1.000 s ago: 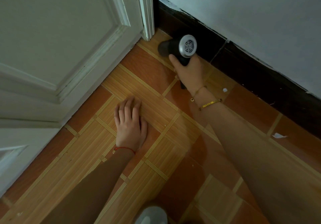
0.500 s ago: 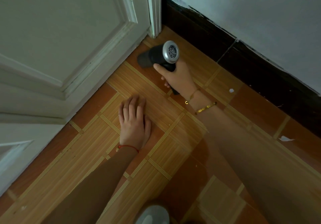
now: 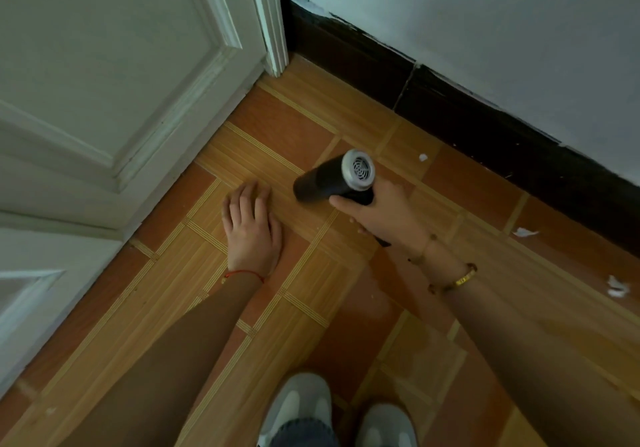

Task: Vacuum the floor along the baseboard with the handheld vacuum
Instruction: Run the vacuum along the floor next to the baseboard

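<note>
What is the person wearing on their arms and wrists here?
Both forearms are bare, no sleeves in view. The left hand has a thin red string bracelet at the wrist. The right hand has a slim gold chain and a gold bangle behind it.

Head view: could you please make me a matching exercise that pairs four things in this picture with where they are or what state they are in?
Things:
1. handheld vacuum
2. left hand
3. baseboard
4. paper scrap

States or places:
A. lies flat on the floor, palm down
B. dark strip at the foot of the wall
C. gripped by the right hand
D. small white bit on the floor near the wall

Pairs: 1-C, 2-A, 3-B, 4-D
</note>
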The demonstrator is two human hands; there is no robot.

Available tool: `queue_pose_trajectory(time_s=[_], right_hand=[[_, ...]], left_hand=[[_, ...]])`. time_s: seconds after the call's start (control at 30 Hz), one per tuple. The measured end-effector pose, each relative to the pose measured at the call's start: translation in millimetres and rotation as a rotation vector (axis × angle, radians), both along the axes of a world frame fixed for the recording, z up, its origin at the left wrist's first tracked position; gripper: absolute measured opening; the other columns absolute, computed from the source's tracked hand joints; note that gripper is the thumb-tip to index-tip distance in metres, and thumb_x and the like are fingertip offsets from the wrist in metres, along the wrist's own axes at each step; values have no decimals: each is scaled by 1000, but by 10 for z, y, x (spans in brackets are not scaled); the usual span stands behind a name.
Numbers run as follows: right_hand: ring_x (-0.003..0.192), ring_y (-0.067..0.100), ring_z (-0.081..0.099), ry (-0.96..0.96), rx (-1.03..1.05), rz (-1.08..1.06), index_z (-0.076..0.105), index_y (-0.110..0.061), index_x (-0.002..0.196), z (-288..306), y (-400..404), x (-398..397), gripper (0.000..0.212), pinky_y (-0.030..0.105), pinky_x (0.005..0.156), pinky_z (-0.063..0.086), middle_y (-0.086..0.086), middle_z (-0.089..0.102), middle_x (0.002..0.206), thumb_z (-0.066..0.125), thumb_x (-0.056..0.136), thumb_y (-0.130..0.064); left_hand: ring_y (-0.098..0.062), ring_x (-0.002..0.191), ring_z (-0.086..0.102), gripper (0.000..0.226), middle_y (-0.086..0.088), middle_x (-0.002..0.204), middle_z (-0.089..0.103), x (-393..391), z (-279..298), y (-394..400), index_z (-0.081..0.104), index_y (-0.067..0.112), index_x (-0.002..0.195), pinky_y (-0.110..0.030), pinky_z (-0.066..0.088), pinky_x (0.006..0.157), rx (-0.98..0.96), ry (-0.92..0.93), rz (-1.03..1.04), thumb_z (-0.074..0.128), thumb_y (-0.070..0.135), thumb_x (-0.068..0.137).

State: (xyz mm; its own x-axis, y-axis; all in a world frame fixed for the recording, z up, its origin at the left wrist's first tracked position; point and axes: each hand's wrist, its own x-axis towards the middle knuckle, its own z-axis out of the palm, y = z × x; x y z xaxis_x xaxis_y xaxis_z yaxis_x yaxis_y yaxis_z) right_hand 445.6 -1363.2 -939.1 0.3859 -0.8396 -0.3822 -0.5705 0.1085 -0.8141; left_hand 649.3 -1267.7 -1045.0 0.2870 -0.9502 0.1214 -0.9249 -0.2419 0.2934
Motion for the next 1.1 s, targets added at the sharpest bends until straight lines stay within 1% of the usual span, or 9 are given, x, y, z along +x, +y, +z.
queue_pose_trajectory(time_s=[0.17,0.33,0.43,0.53,0.63,0.73,0.83,0.97,1.1], right_hand=[[97,14,62,130,-31,131,59,-20,116,71,315,-189,41,37,87,54,-3,68,103,71,83,-40],[103,16,61,214,-150,17,52,-22,128,66,387,-323,54,36,85,54,-3,67,113,68,82,-46],[104,14,60,188,-137,19,51,-23,131,52,412,-376,55,28,83,50,-4,66,115,69,83,-45],[89,7,60,152,-68,46,53,-24,128,28,446,-442,51,26,78,46,-9,65,104,69,84,-44],[73,0,53,153,-89,-77,55,-22,124,-20,478,-547,46,22,68,42,-14,59,86,67,86,-46],[93,13,63,176,-180,-253,56,-21,126,-36,457,-713,48,26,74,48,-4,67,105,66,86,-46],[110,15,59,148,-221,-411,51,-15,132,-33,413,-910,54,21,83,44,1,65,122,69,87,-38],[117,17,58,142,-293,-571,50,-9,135,-98,313,-1123,61,20,89,44,5,63,128,71,85,-37],[117,14,58,132,-287,-642,49,-13,137,-190,177,-1244,63,13,84,42,1,63,127,69,85,-44]], left_hand=[[-37,141,37,40,-20,147,44,-2,-36,5,49,5,139,-55,19,122,12,-33,-8,40,21,103],[-40,141,37,41,-22,147,44,-45,-30,1,47,2,139,-58,20,122,25,-42,-13,40,20,103],[-40,143,34,42,-22,148,42,-68,-18,3,43,3,142,-58,17,123,43,-26,-3,40,18,103],[-40,143,32,43,-21,149,41,-149,26,10,42,4,143,-59,16,123,63,-5,-46,41,15,102],[-38,142,33,44,-19,148,42,-336,78,-9,43,6,143,-60,17,122,77,4,-148,40,18,101],[-36,141,35,49,-17,147,43,-562,115,-77,44,7,142,-60,19,122,82,5,-254,32,24,98],[-34,141,35,52,-15,146,44,-793,146,-156,43,9,143,-59,19,122,84,29,-332,29,26,96],[-32,141,33,49,-13,146,43,-1025,112,-312,42,13,143,-59,19,122,88,44,-422,31,27,98],[-32,142,32,50,-13,147,44,-1216,62,-443,43,13,144,-60,17,121,106,66,-434,30,29,98]])
